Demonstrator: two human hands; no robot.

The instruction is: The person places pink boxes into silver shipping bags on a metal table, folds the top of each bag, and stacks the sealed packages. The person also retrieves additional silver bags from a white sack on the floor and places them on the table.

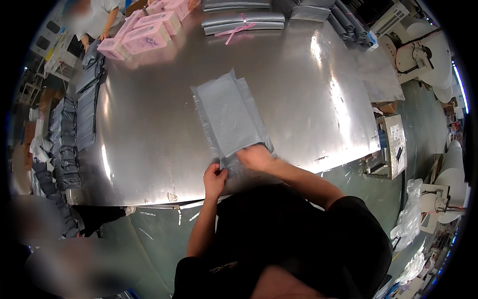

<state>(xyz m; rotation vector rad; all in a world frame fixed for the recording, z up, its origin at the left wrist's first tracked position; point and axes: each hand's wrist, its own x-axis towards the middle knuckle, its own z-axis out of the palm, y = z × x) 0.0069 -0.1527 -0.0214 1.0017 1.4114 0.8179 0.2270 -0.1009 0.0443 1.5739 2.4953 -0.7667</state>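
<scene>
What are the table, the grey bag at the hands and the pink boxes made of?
Table: bare metal, perhaps stainless steel; satin sheen, bright glare streaks.
Grey bag: thin plastic film, it seems; soft, low shine, with wrinkles and crinkled edges.
Pink boxes: probably printed cardboard, given straight edges and flat faces; coating unclear.
</scene>
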